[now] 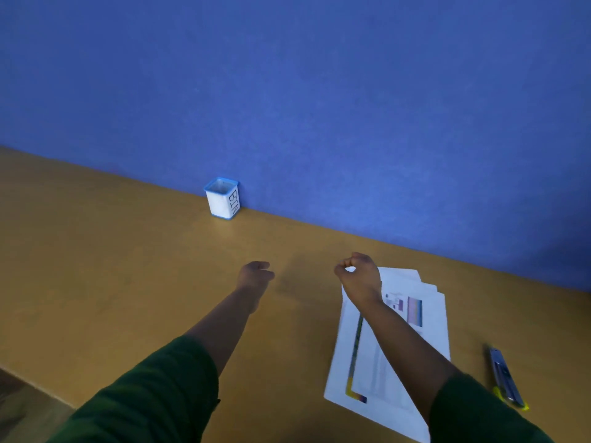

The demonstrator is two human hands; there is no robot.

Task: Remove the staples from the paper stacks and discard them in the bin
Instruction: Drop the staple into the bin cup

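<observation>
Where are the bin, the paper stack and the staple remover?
bin (219,204): head view, on its white front wall.
paper stack (428,334): head view, on the top sheet's bare right side.
staple remover (507,380): head view, on its metal body.

Two bare forearms reaching in from the bottom edge, each in a dark green sleeve pushed up toward the elbow. Left sleeve (153,398) loose and softly creased, cuff bunched; right sleeve (479,414) cut off by the lower corner. Left hand (256,274) and right hand (359,274) ungloved, without rings or watch.
</observation>
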